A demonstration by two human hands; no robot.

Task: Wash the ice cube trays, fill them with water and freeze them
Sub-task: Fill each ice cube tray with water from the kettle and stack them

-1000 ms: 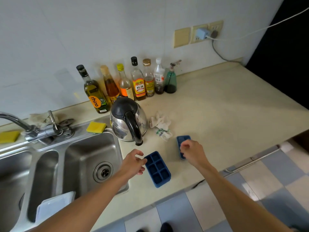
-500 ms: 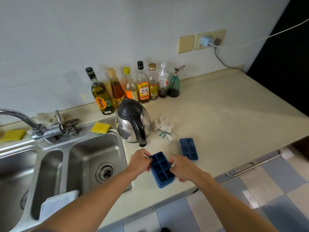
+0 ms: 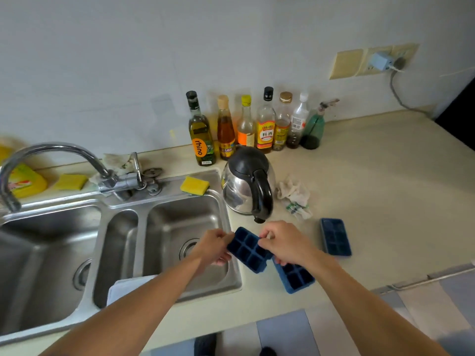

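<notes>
**Operator:** State of the hands?

**Technician:** Both are engaged. The left hand (image 3: 213, 249) pinches the near-sink end of the held tray (image 3: 248, 253) (a dark blue rectangular ice cube mould, six cells visible). The right hand (image 3: 285, 244) pinches the opposite end, fingers curled over the rim.

**Operator:** Location of the trays?

**Technician:**
- The held tray is tilted and appears raised off the surface. It is at the right rim of the stainless steel double sink (image 3: 180, 222), where the basin meets the beige countertop (image 3: 372, 201).
- The second tray (image 3: 295, 277), a blue mould of the same type, lies flat on the countertop, partly hidden under the right wrist.
- The third tray (image 3: 335, 236), matching in colour, lies flat farther right, apart from the other two and near a crumpled white cloth (image 3: 294, 196).

**Operator:** Progress?

**Technician:** Early stage, in my judgement.
- No water runs from the curved chrome faucet (image 3: 51, 150), and no cell shows water.
- The yellow sponge (image 3: 194, 185) rests untouched on the sink's back ledge.
- Done so far: the first tray is in hand at the basin.
- Remaining: wash all three trays, fill each, and move them to a freezer (none is in view).
</notes>
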